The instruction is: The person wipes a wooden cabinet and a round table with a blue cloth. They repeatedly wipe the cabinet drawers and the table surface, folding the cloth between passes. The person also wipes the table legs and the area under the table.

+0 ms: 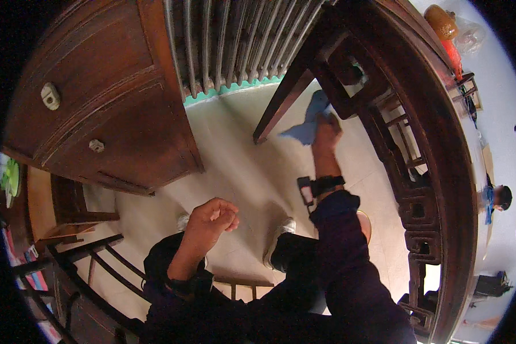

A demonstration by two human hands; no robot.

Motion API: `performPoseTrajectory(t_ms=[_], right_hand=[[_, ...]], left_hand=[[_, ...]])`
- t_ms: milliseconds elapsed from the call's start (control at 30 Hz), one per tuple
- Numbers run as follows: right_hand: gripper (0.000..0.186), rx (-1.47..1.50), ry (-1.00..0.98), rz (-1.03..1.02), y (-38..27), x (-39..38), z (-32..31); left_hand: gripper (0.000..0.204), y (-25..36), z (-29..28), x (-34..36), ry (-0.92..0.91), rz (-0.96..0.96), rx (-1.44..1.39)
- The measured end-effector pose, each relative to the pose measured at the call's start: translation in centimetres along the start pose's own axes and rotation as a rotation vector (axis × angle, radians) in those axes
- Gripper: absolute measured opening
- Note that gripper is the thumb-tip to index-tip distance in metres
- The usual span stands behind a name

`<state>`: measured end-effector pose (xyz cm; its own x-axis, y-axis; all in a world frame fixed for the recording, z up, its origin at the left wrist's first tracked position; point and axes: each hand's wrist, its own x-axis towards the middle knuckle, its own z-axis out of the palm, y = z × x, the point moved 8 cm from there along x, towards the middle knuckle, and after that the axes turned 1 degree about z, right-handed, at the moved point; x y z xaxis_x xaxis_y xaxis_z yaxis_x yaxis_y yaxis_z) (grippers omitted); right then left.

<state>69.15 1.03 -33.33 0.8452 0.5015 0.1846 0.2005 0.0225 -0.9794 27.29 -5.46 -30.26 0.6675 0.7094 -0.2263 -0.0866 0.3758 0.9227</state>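
My right hand point(327, 133) is stretched forward and grips a blue cloth point(307, 125), pressing it against the dark carved wooden frame point(384, 132) under a round table. A black band with a small device point(321, 186) sits on that wrist. My left hand point(213, 219) is curled into a loose fist with nothing in it, held over my knee above the pale floor point(241, 166). Both arms wear dark sleeves. My white shoes point(281, 232) show below.
A brown wooden cabinet point(106, 109) with pale knobs stands at the left. A ribbed radiator point(235, 40) is at the top. The round table's rim point(441, 114) curves down the right, bearing an orange bottle point(441, 20). A dark chair point(86, 264) is lower left.
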Motion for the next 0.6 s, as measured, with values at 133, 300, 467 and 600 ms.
performPoseTrajectory(t_ms=[133,300,467,600], right_hand=[[0.039,0.355,-0.173,0.042,-0.4,3.9,0.3],[0.039,0.174,-0.364,-0.114,-5.1,3.1,4.3],[0.045,-0.038,-0.239,0.008,-2.1,4.4,5.5],[0.043,-0.132,-0.145,-0.19,0.6,4.5,6.1]], left_hand=[[0.009,-0.3,-0.5,0.3,0.028,-0.024,0.017],[0.009,-0.6,-1.1,1.4,0.051,-0.029,0.003],[0.01,-1.1,-1.5,2.4,0.09,-0.086,0.058],[0.011,-1.8,-1.5,3.2,0.078,-0.106,0.038]])
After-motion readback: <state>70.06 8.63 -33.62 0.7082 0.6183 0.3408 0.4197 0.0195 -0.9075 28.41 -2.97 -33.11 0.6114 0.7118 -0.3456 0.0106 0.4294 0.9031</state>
